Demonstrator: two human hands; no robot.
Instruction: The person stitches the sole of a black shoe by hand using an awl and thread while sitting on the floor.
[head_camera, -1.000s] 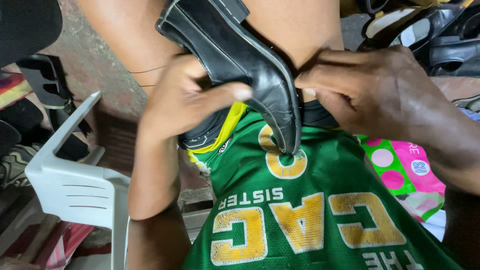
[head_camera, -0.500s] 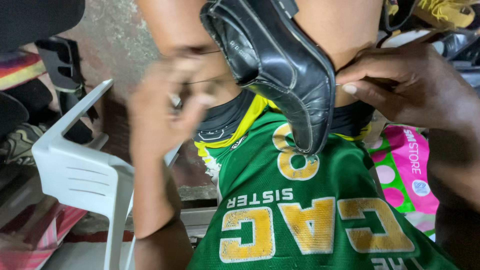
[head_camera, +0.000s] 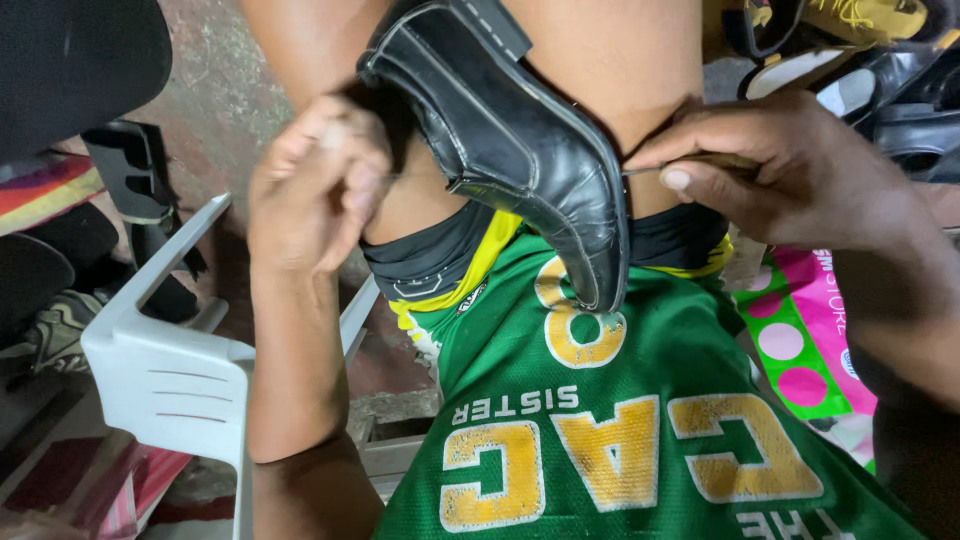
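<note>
Black shoe (head_camera: 520, 150) wedged between knees for steadiness; right hand (head_camera: 790, 170) grip pinched on needle (head_camera: 650, 170), left hand (head_camera: 320, 180) fist closed, apparently pulling thread taut

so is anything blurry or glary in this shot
Head view: the left hand is smeared by motion blur; the black shoe is sharp, with soft glare along its toe; the right hand is in focus; the top left corner is dark.

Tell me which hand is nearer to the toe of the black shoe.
Right. The right hand sits beside the black shoe near its toe; the left hand is farther up, by its middle.
</note>
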